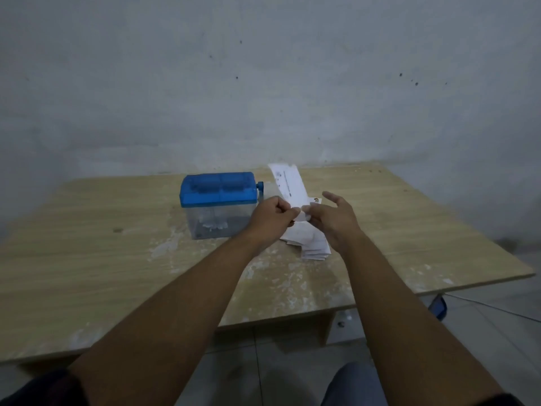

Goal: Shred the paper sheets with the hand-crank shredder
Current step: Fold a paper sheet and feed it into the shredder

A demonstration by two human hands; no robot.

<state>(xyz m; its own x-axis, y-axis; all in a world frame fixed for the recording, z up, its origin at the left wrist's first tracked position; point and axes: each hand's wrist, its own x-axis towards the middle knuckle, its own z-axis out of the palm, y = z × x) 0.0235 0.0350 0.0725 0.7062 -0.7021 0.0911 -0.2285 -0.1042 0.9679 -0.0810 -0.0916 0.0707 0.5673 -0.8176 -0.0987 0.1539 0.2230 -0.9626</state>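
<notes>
You hold one paper strip up, just right of the shredder, ready for feeding.

At centre left the shredder [218,191] stands on the tabletop [87,244], its crank [260,187] facing your hands. Your left hand [272,216] is curled and pinches the lower end of the paper strip [288,184]. Your right hand [333,221] seems to pinch the same end, with its other fingers spread, probably to straighten it. The remaining stack of sheets [310,244] lies below your right hand.
</notes>
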